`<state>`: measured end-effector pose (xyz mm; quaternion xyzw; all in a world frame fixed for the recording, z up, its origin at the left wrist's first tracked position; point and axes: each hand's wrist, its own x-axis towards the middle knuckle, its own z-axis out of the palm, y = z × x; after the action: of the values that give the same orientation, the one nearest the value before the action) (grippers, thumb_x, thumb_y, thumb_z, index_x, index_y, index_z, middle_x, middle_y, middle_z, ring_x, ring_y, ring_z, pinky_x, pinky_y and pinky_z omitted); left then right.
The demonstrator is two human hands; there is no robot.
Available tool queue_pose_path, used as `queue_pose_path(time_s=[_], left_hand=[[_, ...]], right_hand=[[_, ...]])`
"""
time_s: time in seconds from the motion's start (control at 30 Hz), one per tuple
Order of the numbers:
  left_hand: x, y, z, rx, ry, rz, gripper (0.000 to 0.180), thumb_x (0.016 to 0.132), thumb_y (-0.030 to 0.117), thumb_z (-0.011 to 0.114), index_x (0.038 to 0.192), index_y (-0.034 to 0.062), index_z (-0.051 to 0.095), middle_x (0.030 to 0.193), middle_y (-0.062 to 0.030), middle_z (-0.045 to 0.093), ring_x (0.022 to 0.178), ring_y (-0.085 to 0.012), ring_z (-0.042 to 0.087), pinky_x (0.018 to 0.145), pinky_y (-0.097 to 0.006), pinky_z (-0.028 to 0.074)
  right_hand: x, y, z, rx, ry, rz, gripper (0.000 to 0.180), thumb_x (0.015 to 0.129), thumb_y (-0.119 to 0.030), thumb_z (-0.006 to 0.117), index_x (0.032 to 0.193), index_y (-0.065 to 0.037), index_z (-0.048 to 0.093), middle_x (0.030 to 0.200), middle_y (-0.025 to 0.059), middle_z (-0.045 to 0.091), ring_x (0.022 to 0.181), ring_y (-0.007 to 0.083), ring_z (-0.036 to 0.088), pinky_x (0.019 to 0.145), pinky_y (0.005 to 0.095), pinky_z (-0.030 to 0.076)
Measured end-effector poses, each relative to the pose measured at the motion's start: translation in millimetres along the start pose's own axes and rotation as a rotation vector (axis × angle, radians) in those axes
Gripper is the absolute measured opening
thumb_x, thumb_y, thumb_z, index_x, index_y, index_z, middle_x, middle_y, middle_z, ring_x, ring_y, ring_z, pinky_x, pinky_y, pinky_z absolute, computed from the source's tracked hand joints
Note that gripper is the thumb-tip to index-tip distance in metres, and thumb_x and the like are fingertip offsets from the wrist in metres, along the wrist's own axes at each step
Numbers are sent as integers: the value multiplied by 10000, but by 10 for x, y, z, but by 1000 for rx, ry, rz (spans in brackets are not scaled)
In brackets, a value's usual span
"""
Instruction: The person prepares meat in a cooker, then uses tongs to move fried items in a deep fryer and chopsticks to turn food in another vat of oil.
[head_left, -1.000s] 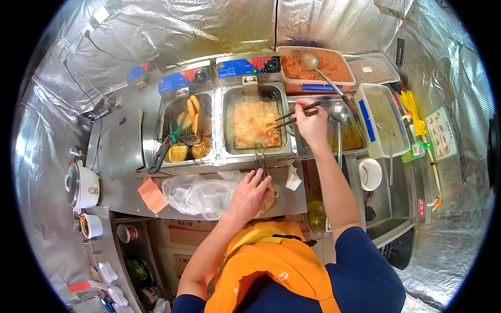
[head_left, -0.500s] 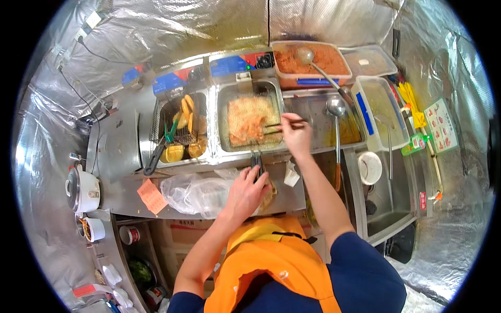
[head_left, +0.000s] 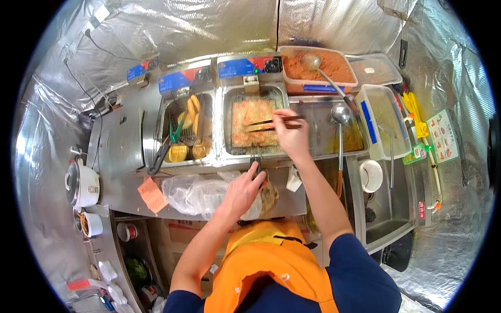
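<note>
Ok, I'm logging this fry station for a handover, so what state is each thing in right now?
Right hand: gripping chopsticks over the fryer.
Left hand: fingers on the fry basket handle.
Middle fry basket: in the oil, holding a golden batch.
Left fry basket: holding yellow fried pieces.
Orange tub: uncovered, ladle resting in it.
Rice cooker: lid closed.

Single view, head-worn fisheye camera. Looks steeply down from above the person's orange apron (head_left: 271,271) onto a stainless steel fryer counter (head_left: 125,143). Faces toward the crinkled silver foil wall (head_left: 209,26) at the top of frame. Forearms enter from the lower edge. Moderately near: whole counter fits, edges bend at the rim, black corners outside the lens circle.
</note>
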<state>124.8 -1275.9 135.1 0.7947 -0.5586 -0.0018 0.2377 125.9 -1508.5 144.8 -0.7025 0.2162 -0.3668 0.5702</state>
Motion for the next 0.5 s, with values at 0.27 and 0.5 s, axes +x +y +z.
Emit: queue_pose_path(time_s=[0.27,0.5], left_hand=[[-107,90,-95,-104,-114,-93,504,948,215,765,1398,61,596,1516,-250,537,1096,-415,688,870,-482,590],[-224,209,-458,-139,-107,-170,609,926,178,787,1470,45,547,1619,-235,437,1080,-404,699,862,-451,591]], right_hand=[[279,195,60,-192,49,-89,135,1009,-102,683,1033,14,748,795,104,765,729,161,767,659,282,575],[490,285,212,-318,36,-191,121,999,-107,692,1026,2,735,811,128,779,682,171,757,621,308,556]])
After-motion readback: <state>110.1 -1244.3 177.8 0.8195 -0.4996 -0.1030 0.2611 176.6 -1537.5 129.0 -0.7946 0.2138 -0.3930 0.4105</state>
